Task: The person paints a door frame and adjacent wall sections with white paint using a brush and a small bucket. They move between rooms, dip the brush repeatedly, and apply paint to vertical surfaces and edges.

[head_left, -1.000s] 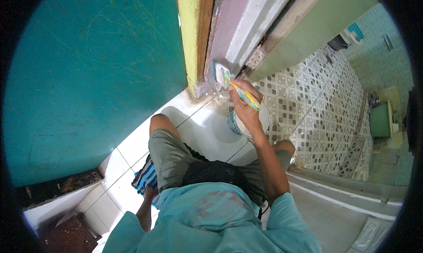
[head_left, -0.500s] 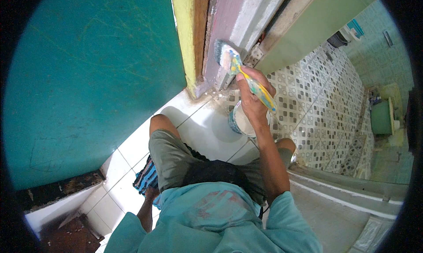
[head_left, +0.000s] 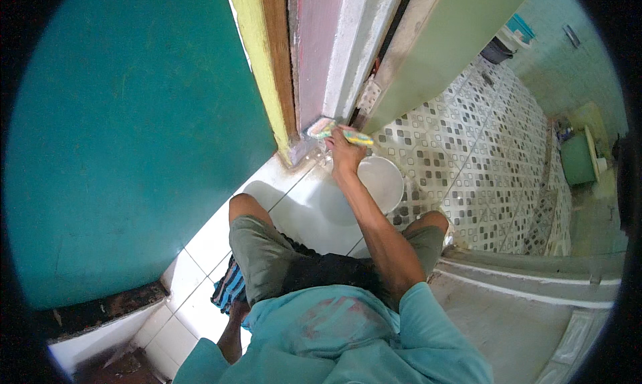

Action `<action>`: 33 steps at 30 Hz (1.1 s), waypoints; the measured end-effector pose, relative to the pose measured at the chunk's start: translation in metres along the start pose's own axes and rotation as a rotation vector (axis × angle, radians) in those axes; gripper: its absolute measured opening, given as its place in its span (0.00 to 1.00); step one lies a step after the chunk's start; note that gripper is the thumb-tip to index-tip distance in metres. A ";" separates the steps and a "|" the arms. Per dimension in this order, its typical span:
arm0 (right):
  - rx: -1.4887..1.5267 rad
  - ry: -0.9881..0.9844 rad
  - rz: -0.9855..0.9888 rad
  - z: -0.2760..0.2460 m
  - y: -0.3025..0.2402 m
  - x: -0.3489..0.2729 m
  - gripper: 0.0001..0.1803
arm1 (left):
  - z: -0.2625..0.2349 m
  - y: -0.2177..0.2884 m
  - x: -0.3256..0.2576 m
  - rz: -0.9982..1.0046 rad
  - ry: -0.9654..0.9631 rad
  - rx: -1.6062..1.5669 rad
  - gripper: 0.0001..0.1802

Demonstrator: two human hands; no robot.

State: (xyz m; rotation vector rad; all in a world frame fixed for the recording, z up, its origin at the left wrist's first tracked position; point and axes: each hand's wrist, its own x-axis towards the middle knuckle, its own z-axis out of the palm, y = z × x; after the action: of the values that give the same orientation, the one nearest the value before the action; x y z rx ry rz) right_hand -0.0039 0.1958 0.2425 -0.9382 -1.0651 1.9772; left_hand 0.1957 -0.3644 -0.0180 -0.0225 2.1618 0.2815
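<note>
A round bucket stands on the tiled floor beyond the right knee, its inside whitish; how full it is cannot be told. On the far right sits a green plastic tub, contents unclear. The right arm reaches forward and slightly left, the right hand just beyond the bucket, fingers closed around the paintbrush. The brush is at the foot of the pink-and-white doorframe — bristles to the left, yellow-streaked handle to the right, long axis mostly crosswise. The left hand is hidden, so its grip cannot be told.
</note>
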 end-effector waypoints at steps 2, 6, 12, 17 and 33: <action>-0.016 -0.024 -0.071 0.025 -0.040 -0.013 0.10 | 0.013 -0.024 0.009 0.117 0.034 -0.028 0.30; 0.025 -0.065 -0.247 0.047 -0.103 -0.029 0.10 | -0.003 0.024 -0.008 -0.002 0.077 0.059 0.28; 0.042 -0.193 -0.432 0.086 -0.212 -0.058 0.10 | -0.003 0.040 -0.006 -0.255 -0.020 0.111 0.25; 0.205 -0.345 -0.658 0.106 -0.265 -0.078 0.09 | 0.007 0.016 0.019 -0.143 -0.066 0.217 0.20; -0.197 -0.198 -0.310 -0.003 -0.091 -0.053 0.10 | 0.014 0.000 0.033 -0.209 -0.140 0.136 0.17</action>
State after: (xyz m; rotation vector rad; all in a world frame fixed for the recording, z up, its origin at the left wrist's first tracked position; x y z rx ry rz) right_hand 0.0457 0.1915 0.3352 -0.6375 -1.4447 1.7546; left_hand 0.1882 -0.3590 -0.0521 -0.1460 2.0158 0.0147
